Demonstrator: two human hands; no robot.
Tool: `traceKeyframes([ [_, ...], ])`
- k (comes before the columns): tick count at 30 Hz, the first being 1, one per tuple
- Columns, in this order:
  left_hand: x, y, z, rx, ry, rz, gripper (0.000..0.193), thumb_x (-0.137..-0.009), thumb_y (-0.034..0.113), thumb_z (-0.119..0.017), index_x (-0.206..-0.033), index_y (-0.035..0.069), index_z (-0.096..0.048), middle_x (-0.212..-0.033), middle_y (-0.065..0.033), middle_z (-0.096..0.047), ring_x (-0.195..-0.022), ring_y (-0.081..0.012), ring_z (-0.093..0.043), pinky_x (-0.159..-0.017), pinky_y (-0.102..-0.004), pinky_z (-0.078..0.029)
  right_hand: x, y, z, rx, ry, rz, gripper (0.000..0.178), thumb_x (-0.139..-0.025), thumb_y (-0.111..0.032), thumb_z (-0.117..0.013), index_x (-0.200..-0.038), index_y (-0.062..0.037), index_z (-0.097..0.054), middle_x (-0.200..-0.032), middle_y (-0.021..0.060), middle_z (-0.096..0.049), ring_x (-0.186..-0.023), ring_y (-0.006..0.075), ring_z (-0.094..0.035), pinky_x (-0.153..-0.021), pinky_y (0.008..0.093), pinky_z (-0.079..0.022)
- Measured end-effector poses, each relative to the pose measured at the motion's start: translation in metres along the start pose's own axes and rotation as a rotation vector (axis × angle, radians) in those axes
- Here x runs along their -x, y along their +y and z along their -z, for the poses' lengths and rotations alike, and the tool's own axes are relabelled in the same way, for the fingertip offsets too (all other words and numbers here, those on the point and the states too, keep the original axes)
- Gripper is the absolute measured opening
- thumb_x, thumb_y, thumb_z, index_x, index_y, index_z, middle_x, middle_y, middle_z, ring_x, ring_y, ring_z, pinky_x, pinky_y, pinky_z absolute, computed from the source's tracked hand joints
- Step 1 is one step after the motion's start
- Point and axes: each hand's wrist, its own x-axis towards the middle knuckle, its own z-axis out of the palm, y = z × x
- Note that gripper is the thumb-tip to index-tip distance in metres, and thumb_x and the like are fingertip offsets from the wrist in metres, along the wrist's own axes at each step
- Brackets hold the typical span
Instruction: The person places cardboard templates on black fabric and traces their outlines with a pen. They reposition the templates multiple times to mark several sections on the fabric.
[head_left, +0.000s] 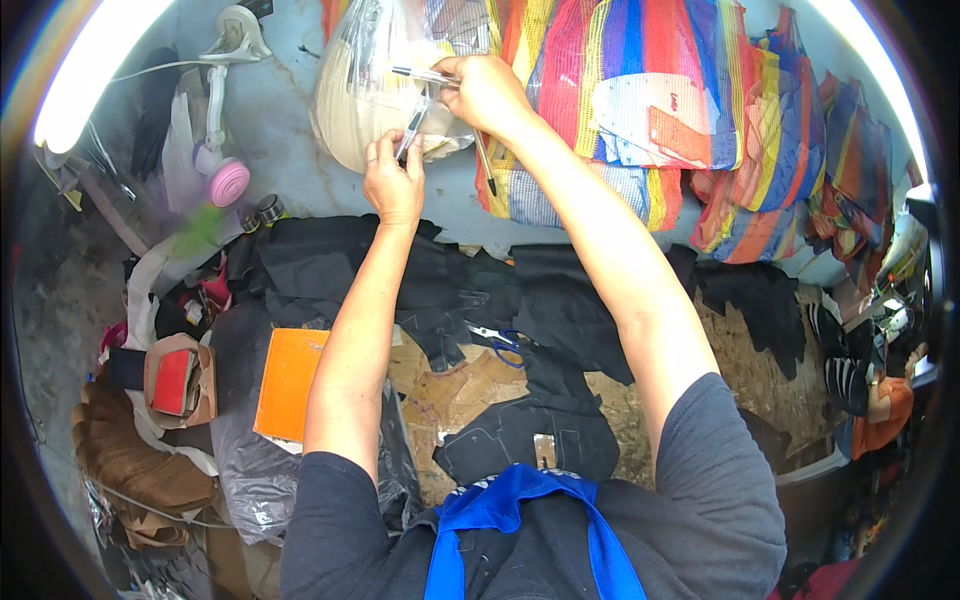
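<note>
While our left hand [395, 185] is pinching one pen-like tool [412, 128] and our right hand [490, 95] another tool [418, 74] before the hanging plastic bag [350, 110], we are apparently handling both together. Probably, the next move is requiring steady pinching.

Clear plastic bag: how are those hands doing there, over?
Left hand: gripping slim silvery pen. Right hand: pinching another pen. Clear plastic bag: behind both, partly covered.

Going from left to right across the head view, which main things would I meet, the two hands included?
Red rectangular thing → pink disc → flat orange rectangular thing → left hand → right hand → rightmost striped mesh bag.
</note>
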Motion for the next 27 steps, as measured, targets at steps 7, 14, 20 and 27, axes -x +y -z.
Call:
traceKeyframes([
  [7, -0.007, 0.003, -0.007, -0.1, -0.017, 0.078, 0.034, -0.083, 0.041, -0.064, -0.092, 0.009, -0.059, -0.089, -0.0083, -0.061, -0.073, -0.03, -0.062, -0.062, -0.0406, -0.048, -0.003, 0.003, 0.002, -0.097, 0.044, -0.1, 0.022, -0.069, -0.014, -0.066, -0.089, -0.0062, -0.069, -0.076, 0.0168, -0.066, -0.071, 0.0301, -0.066, -0.068, 0.0387, -0.051],
  [14, -0.005, 0.003, -0.012, -0.021, 0.039, 0.082, 0.034, -0.083, 0.04, -0.065, -0.092, 0.007, -0.059, -0.091, -0.0094, -0.061, -0.074, -0.0306, -0.062, -0.063, -0.0422, -0.048, -0.006, 0.017, 0.011, -0.205, -0.118, -0.065, 0.023, -0.072, -0.015, -0.065, -0.093, -0.0058, -0.07, -0.079, 0.0182, -0.067, -0.073, 0.0278, -0.067, -0.067, 0.0369, -0.052],
  [20, -0.006, 0.003, -0.011, -0.043, 0.026, 0.088, 0.034, -0.082, 0.039, -0.066, -0.093, 0.007, -0.059, -0.09, -0.0097, -0.061, -0.075, -0.0303, -0.062, -0.064, -0.0417, -0.048, -0.017, 0.011, -0.005, -0.101, -0.093, -0.094, 0.03, -0.073, -0.013, -0.062, -0.102, -0.0109, -0.07, -0.085, 0.0171, -0.068, -0.079, 0.0284, -0.067, -0.073, 0.0363, -0.052],
  [27, -0.007, 0.01, -0.008, -0.052, 0.003, 0.16, 0.039, -0.083, 0.041, -0.065, -0.091, 0.004, -0.061, -0.088, -0.0134, -0.062, -0.078, -0.0308, -0.061, -0.068, -0.0406, -0.047, -0.014, 0.012, 0.0, -0.193, -0.148, -0.002, 0.027, -0.072, -0.014, -0.065, -0.099, -0.009, -0.071, -0.081, 0.0181, -0.066, -0.075, 0.0292, -0.067, -0.071, 0.0375, -0.052],
])
